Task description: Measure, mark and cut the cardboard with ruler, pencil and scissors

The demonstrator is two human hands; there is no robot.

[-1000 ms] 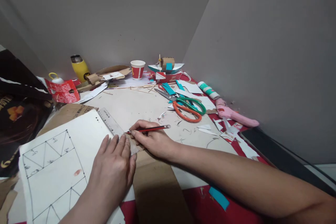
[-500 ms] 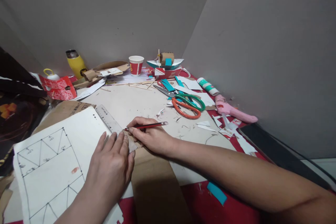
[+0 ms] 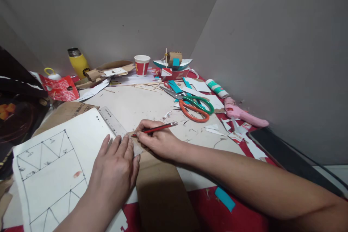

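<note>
My left hand [image 3: 115, 163] lies flat with fingers outstretched, pressing a clear plastic ruler [image 3: 110, 119] down on a strip of brown cardboard [image 3: 160, 185]. Part of the ruler is covered by those fingers. My right hand [image 3: 157, 139] pinches a red and black pencil [image 3: 160, 127], its tip low over the cardboard beside the ruler's edge. Under my left wrist and to its left is a white paper pad [image 3: 54, 166] with zigzag truss lines and numbers drawn on it.
Large scissors [image 3: 194, 108] with orange and green handles lie beyond my right hand. A pink glue gun [image 3: 244, 114], paper scraps and a dark slab [image 3: 288, 159] are at the right. Along the wall stand a yellow bottle [image 3: 78, 65], a paper cup [image 3: 141, 67] and a model boat [image 3: 172, 65].
My right hand and the pencil have shifted slightly to the right, away from my left fingertips. My left hand and the ruler stay put. The camera view has moved a little.
</note>
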